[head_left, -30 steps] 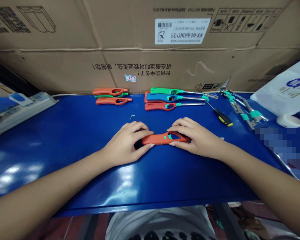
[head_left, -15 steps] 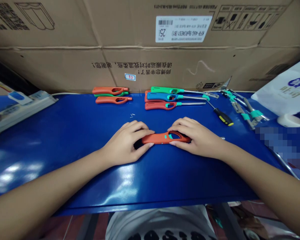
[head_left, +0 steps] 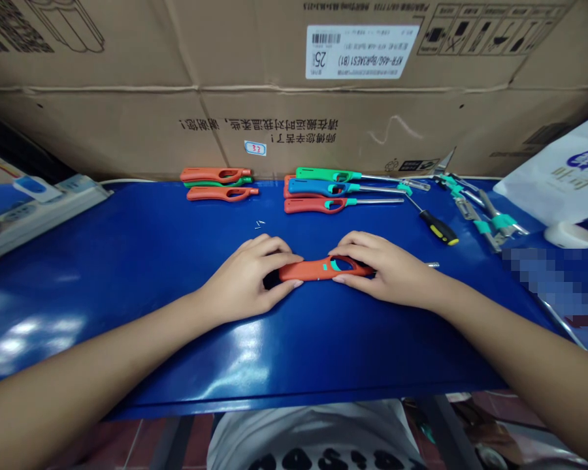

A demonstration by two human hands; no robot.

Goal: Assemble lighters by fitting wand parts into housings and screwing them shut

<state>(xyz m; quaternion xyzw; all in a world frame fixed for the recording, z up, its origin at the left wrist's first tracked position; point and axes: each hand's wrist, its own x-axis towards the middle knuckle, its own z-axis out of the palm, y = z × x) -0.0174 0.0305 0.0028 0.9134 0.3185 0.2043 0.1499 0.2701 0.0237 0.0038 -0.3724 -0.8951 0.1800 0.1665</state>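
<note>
An orange long-reach lighter [head_left: 318,269] with a teal trigger lies flat on the blue table [head_left: 142,261]. My left hand [head_left: 247,281] pinches its left end between thumb and fingers. My right hand [head_left: 382,267] grips the handle end around the finger hole. A thin metal tip [head_left: 432,265] sticks out past my right hand. Both hands rest on the table top.
Orange and green lighter shells [head_left: 218,184] lie at the back centre-left. Assembled lighters [head_left: 340,190] lie to their right. A yellow-black screwdriver [head_left: 434,225], loose metal parts [head_left: 480,212], a white bag [head_left: 563,173] and a tape roll [head_left: 568,235] sit right. A power strip [head_left: 34,202] sits left. Cardboard boxes [head_left: 274,85] wall the back.
</note>
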